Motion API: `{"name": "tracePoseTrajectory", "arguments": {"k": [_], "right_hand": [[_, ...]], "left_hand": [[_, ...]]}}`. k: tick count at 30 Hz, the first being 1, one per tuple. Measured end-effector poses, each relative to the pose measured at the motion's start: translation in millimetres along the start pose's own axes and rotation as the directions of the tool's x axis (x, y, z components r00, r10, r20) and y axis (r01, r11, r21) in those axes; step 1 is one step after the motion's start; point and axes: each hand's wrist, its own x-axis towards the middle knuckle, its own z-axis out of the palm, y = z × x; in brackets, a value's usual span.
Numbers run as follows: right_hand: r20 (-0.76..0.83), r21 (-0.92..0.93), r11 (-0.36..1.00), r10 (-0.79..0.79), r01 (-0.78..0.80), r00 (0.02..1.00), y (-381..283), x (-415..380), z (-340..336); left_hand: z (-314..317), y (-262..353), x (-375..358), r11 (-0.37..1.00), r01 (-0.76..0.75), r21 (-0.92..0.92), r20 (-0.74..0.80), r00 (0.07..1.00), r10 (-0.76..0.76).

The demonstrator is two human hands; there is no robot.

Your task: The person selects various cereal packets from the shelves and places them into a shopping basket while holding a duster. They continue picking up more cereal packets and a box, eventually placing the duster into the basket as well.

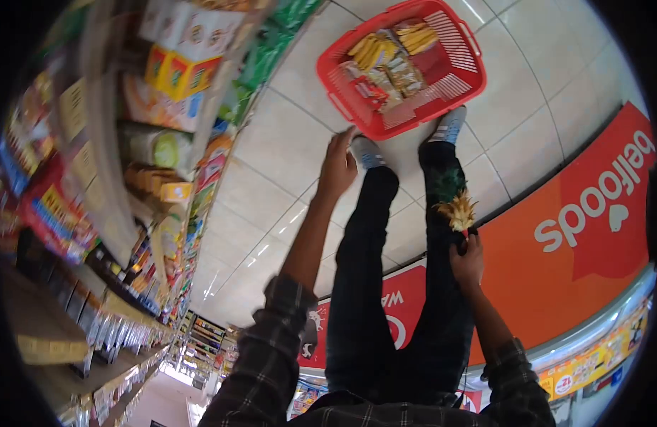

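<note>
On the pale tiled floor point(271, 149) of a shop aisle, just ahead of the person's two grey-socked feet, stands a red plastic shopping basket point(462, 87) with slotted walls. Yellow and red snack packets point(382, 65) lie packed against its left side, while the right side shows bare red bottom. The person's left hand point(338, 165) reaches forward on a bare forearm, fingers loosely curled and narrow, holding nothing, its fingertips close to the basket's near rim; whether they touch the rim cannot be told. The right hand point(468, 262) hangs beside the right leg of the dark trousers point(374, 285), closed around the lower end of a small packet with a spiky yellow pineapple picture point(456, 211), which rests against the trouser leg. Both arms wear rolled-up dark checked shirt sleeves point(271, 349). Along the left edge of the floor run shop shelves point(101, 142) crowded with coloured boxes and packets. Along the right edge stands an orange and red display unit point(577, 235) bearing white lettering and a white heart.
</note>
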Motion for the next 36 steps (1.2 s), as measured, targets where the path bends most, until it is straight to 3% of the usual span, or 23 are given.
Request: {"name": "tracePoseTrajectory", "arguments": {"k": [2, 3, 4, 6, 10, 15, 18, 19, 21, 23, 25, 27, 28, 31, 32, 34, 35, 36], "right_hand": [[-0.035, 0.025, 1.000, 0.007, -0.006, 0.999, 9.8, 4.9, -0.3], [-0.011, 0.016, 1.000, 0.006, -0.005, 1.000, 17.5, 6.1, -0.3], [0.021, 0.034, 0.998, 0.048, -0.048, 0.999, 21.6, 9.2, 2.0], [0.084, 0.077, 0.988, 0.125, -0.132, 0.989, 29.6, 10.9, 1.2], [0.021, 0.110, 0.987, 0.119, -0.120, 0.993, 40.1, 18.5, -5.0], [0.093, 0.098, 0.976, 0.183, -0.192, 0.979, 33.7, 24.4, -19.8], [0.070, 0.077, 0.988, 0.125, -0.130, 0.990, 28.1, 27.2, -19.5], [0.071, 0.059, 0.991, 0.116, -0.121, 0.991, 26.6, 27.3, -23.8], [0.049, 0.018, 0.995, 0.101, -0.102, 0.994, 25.9, 32.8, -31.2], [0.035, -0.020, 0.997, 0.077, -0.077, 0.996, 25.4, 30.3, -39.3], [0.024, -0.025, 0.998, 0.054, -0.053, 0.998, 26.2, 26.9, -41.8], [-0.053, 0.040, 0.999, -0.019, 0.021, 0.998, 23.9, 29.3, -38.0], [-0.044, 0.080, 0.997, -0.019, 0.022, 0.999, 18.9, 28.8, -42.9], [-0.035, 0.216, 0.975, -0.051, 0.057, 0.998, -4.3, 24.4, -54.3], [-0.055, 0.250, 0.966, -0.054, 0.066, 0.997, -11.6, 26.1, -65.0], [-0.125, 0.294, 0.902, -0.291, 0.316, 0.948, -20.3, 33.0, -77.2], [-0.169, 0.298, 0.853, -0.394, 0.428, 0.903, -25.3, 36.2, -81.3], [-0.218, 0.457, 0.729, -0.464, 0.510, 0.859, -35.4, 38.8, -83.7]], "left_hand": [[40.1, -33.4, 49.4, 0.999, -0.027, 0.043, 0.072, 0.997, 0.023], [53.8, -46.1, 74.9, 0.979, -0.119, 0.166, 0.084, 0.991, 0.106], [68.6, -61.3, 106.2, 0.982, -0.018, 0.189, 0.115, 0.993, -0.004], [88.8, -65.4, 160.3, 0.968, 0.043, 0.245, -0.016, 0.999, -0.040], [132.4, -93.0, 241.0, 0.905, 0.344, 0.252, -0.141, 0.938, -0.317], [152.6, -93.2, 244.4, 0.737, 0.466, 0.489, -0.193, 0.882, -0.429], [139.9, -90.5, 240.3, 0.734, 0.455, 0.505, -0.233, 0.890, -0.392], [136.1, -93.1, 241.3, 0.735, 0.389, 0.556, -0.262, 0.921, -0.289], [131.2, -93.5, 246.9, 0.874, 0.322, 0.364, -0.197, 0.944, -0.266], [122.2, -90.9, 241.9, 0.923, 0.298, 0.243, -0.082, 0.954, -0.287], [114.0, -80.0, 222.9, 0.945, 0.177, 0.276, -0.111, 0.982, -0.152], [95.3, -46.4, 193.1, 0.973, 0.163, 0.161, -0.184, 0.974, -0.133], [77.6, -22.5, 172.1, 0.989, 0.077, 0.123, -0.294, 0.955, -0.037], [43.4, 6.8, 97.4, 0.991, 0.058, -0.119, -0.290, 0.953, -0.090], [-0.5, 51.3, 77.2, 0.933, 0.274, -0.233, -0.096, 0.948, -0.302], [-64.1, 108.9, 34.6, 0.829, 0.451, -0.330, 0.125, 0.892, -0.435], [-81.2, 122.9, 8.5, 0.835, 0.428, -0.346, 0.133, 0.903, -0.408], [-97.4, 133.7, -19.5, 0.840, 0.406, -0.360, 0.144, 0.914, -0.380]]}}
